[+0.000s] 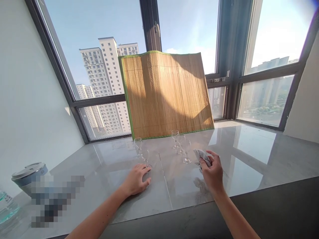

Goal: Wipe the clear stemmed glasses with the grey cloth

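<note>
My left hand (136,179) rests low over the grey sill, thumb and index finger apart. Its fingertips are at the foot of a small clear stemmed glass (145,154), and whether they touch it I cannot tell. Just behind that one stands a second stemmed glass (138,144). Bunched in the fingers of my right hand (213,171) is a grey cloth (202,156), raised slightly over the sill. Left of the cloth, three more upright glasses form a slanting row: a near glass (186,151), a middle glass (181,143) and a far glass (175,138).
A bamboo mat (166,96) with green edging leans against the window behind the glasses. At the left are a lidded cup (31,174), a clear bottle (7,207) and a blurred-out object (56,199). The tiled sill (149,207) ends at a front edge near me.
</note>
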Available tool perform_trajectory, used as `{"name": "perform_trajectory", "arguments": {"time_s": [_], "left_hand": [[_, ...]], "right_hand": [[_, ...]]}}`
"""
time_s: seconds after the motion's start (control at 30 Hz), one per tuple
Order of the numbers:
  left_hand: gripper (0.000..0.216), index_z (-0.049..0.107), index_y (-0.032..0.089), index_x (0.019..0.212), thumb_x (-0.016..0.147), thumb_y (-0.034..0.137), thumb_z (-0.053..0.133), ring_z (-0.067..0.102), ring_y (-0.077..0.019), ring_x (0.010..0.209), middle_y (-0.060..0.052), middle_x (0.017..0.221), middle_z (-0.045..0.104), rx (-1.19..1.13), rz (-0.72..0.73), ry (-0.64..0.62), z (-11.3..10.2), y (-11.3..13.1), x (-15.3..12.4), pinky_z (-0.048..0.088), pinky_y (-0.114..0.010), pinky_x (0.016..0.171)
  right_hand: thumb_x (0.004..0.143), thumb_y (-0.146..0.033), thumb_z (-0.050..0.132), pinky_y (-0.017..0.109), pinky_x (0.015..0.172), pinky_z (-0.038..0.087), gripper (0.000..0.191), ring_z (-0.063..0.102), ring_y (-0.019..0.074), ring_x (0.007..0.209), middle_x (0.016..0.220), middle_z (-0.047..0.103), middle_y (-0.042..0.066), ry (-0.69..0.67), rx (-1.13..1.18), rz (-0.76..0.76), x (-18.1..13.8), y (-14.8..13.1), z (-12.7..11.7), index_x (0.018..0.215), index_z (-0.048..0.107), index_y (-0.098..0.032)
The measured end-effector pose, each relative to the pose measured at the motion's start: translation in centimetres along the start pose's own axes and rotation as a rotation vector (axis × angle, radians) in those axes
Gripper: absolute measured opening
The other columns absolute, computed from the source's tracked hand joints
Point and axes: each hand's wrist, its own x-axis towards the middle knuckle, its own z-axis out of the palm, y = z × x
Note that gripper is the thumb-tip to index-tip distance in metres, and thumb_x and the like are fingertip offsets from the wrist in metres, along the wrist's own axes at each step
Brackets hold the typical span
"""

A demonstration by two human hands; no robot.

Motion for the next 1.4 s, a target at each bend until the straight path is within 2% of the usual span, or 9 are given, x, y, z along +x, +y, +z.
{"name": "perform_trajectory", "arguments": {"time_s": [0.27,0.37,0.47,0.57,0.67,0.8,1.0,1.17,1.4], "left_hand": [[0.058,0.038,0.026,0.144,0.091,0.051,0.036,0.03,-0.027,0.14,-0.009,0.152,0.036,0.091,-0.295,-0.092,0.7,-4.0,0.5,0.019,-0.047,0.114],[0.053,0.045,0.026,0.138,0.09,0.048,0.039,0.042,-0.0289,0.131,-0.011,0.14,0.048,0.153,-0.323,0.003,0.6,-3.3,0.2,0.018,-0.052,0.113],[0.037,0.064,0.022,0.11,0.089,0.043,0.042,0.057,-0.0267,0.106,-0.01,0.108,0.063,0.182,-0.262,0.143,0.1,-1.3,0.0,0.033,-0.047,0.104],[0.027,0.066,0.022,0.091,0.087,0.036,0.044,0.06,-0.0233,0.091,-0.007,0.09,0.064,0.088,-0.062,0.112,0.4,2.1,1.2,0.044,-0.038,0.09],[0.033,0.064,0.025,0.112,0.084,0.038,0.052,0.057,-0.0239,0.108,-0.008,0.116,0.061,-0.051,0.165,0.03,2.1,6.6,4.1,0.042,-0.037,0.097],[0.065,0.04,0.03,0.142,0.084,0.056,0.052,0.039,-0.0335,0.132,-0.012,0.145,0.042,-0.087,0.176,0.015,5.4,11.8,9.5,0.016,-0.059,0.112],[0.064,0.045,0.027,0.139,0.086,0.063,0.041,0.032,-0.0337,0.137,-0.014,0.147,0.04,-0.073,0.192,-0.166,7.6,13.9,14.2,0.013,-0.061,0.113],[0.063,0.047,0.025,0.138,0.087,0.061,0.04,0.039,-0.03,0.131,-0.012,0.137,0.049,0.001,0.272,-0.185,5.4,12.6,11.3,0.011,-0.056,0.115],[0.069,0.04,0.03,0.144,0.081,0.056,0.053,0.039,-0.0297,0.131,-0.007,0.138,0.049,0.017,0.186,-0.173,0.1,8.3,0.2,0.017,-0.048,0.116]], "right_hand": [[0.078,-0.051,0.063,0.026,0.054,0.044,0.054,0.057,0.015,0.063,0.084,0.063,0.003,0.002,-0.012,-0.012,0.0,0.2,0.1,0.12,0.054,-0.02],[0.078,-0.048,0.063,0.026,0.054,0.045,0.051,0.057,0.0148,0.062,0.084,0.062,0.002,-0.002,-0.002,-0.006,0.0,0.2,0.1,0.12,0.053,-0.02],[0.079,-0.045,0.063,0.027,0.057,0.046,0.048,0.058,0.0155,0.066,0.084,0.062,0.002,-0.005,0.008,-0.005,0.1,0.2,0.1,0.119,0.053,-0.021],[0.08,-0.044,0.062,0.028,0.06,0.046,0.046,0.058,0.0157,0.067,0.086,0.063,0.002,-0.011,0.01,0.001,0.1,0.0,0.1,0.119,0.053,-0.021],[0.08,-0.043,0.062,0.028,0.062,0.047,0.045,0.059,0.0162,0.069,0.086,0.063,0.002,-0.008,0.018,-0.001,0.1,-0.3,0.1,0.118,0.053,-0.021],[0.081,-0.042,0.061,0.029,0.064,0.046,0.043,0.058,0.0158,0.069,0.084,0.063,0.0,0.016,0.025,-0.017,0.0,-0.8,0.0,0.117,0.052,-0.021],[0.081,-0.038,0.06,0.029,0.067,0.046,0.041,0.058,0.0156,0.071,0.083,0.061,0.0,-0.011,0.064,-0.036,0.0,-0.8,-0.1,0.117,0.051,-0.02],[0.081,-0.04,0.061,0.027,0.062,0.045,0.043,0.056,0.0136,0.066,0.083,0.06,-0.001,-0.027,0.069,0.01,0.0,-0.6,-0.4,0.118,0.052,-0.02],[0.079,-0.045,0.062,0.027,0.054,0.044,0.05,0.054,0.0139,0.061,0.083,0.062,0.001,-0.067,0.083,0.098,0.5,0.0,-1.1,0.119,0.052,-0.018]]}}
